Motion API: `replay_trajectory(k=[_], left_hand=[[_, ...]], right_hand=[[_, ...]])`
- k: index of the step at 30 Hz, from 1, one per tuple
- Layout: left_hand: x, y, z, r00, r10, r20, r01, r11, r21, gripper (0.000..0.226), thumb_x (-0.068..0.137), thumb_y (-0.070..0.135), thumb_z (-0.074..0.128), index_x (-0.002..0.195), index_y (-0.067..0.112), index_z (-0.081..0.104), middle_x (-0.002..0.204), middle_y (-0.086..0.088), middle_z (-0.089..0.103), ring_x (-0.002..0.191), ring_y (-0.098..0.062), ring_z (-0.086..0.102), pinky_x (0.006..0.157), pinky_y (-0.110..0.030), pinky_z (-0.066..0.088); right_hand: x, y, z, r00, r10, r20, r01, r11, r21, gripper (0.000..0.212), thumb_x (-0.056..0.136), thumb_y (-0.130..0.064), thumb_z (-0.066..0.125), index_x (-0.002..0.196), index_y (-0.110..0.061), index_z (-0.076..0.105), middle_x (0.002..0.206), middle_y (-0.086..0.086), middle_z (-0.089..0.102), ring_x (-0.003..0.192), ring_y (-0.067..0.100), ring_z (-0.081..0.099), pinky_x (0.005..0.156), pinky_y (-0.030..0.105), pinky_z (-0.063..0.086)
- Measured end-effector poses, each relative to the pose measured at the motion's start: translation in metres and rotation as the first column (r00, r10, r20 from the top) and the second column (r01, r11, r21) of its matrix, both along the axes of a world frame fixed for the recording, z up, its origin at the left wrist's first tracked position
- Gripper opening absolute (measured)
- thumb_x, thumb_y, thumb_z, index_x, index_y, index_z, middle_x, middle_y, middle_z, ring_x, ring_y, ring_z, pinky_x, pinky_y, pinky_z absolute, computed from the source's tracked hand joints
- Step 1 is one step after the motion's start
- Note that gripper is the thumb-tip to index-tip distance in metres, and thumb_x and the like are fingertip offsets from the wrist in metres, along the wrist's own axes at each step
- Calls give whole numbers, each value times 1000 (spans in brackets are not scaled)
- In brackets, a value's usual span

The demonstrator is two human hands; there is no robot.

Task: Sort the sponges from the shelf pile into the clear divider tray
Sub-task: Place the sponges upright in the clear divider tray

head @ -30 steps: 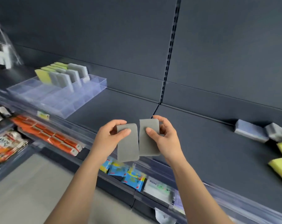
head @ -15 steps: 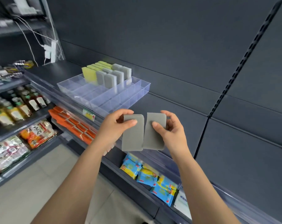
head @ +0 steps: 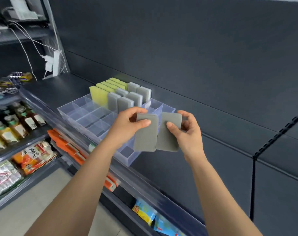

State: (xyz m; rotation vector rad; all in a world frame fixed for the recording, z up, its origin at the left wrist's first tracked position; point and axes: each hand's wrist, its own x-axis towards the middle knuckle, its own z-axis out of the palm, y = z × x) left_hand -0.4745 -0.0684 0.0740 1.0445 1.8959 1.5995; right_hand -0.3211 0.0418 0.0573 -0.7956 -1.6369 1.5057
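Left hand (head: pixel 127 127) fingers clamped on grey sponge (head: pixel 145 136), right hand (head: pixel 190 135) clamped on second sponge (head: pixel 168 133). Clear divider tray (head: pixel 71 108), far upper left before, now mid-frame just behind them; slotting next, I reckon.

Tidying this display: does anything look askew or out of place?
Nothing stands out. The yellow rectangular sponges and grey rectangular sponges stand upright in separate rows of the clear plastic divider tray.

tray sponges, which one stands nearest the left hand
The front grey sponge just beyond the left hand; the other front grey one stands further left, beside the yellow row.
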Motion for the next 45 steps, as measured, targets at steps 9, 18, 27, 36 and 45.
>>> replay_trajectory(k=[9, 18, 27, 36, 45], left_hand=[[-64, 51, 3, 995, 1, -104, -2, 1000, -10, 39, 76, 16, 76, 110, 31, 61, 104, 7, 64, 92, -12, 58, 90, -41, 51], [-115, 97, 16, 955, -51, -293, 45, 999, -27, 37, 79, 16, 72, 110, 32, 60, 106, 8, 60, 94, -16, 57, 86, -35, 49], [-151, 137, 20, 904, -152, -400, 153, 988, -31, 39, 78, 13, 70, 114, 25, 60, 108, 5, 56, 94, -15, 55, 83, -32, 48], [-157, 175, 16, 759, -321, -566, 239, 947, -216, 37, 83, 13, 66, 118, 24, 58, 108, 6, 48, 92, -16, 52, 83, -32, 45], [-149, 196, -7, 606, -435, -666, 170, 889, -426, 33, 87, 12, 61, 119, 19, 55, 114, -3, 50, 101, -26, 54, 70, -28, 31]], right_hand=[[-58, 59, 11, 968, -238, 75, 227, 965, 128, 36, 82, -18, 71, 110, -29, 52, 89, -5, 61, 76, 9, 58, 70, 27, 49], [-111, 104, -1, 864, -434, 254, 313, 860, 403, 39, 84, -12, 63, 116, -26, 47, 102, -1, 57, 80, 19, 57, 76, 34, 49], [-133, 117, -29, 745, -500, 443, 256, 826, 502, 38, 86, -8, 58, 121, -20, 48, 105, 0, 50, 76, 21, 53, 71, 33, 45], [-133, 118, -51, 652, -538, 534, 179, 794, 581, 33, 87, -11, 58, 119, -16, 50, 101, 4, 53, 84, 27, 54, 65, 30, 38], [-134, 119, -54, 637, -584, 503, 206, 758, 619, 35, 84, -11, 62, 117, -18, 53, 108, 3, 48, 89, 27, 53, 62, 29, 39]])
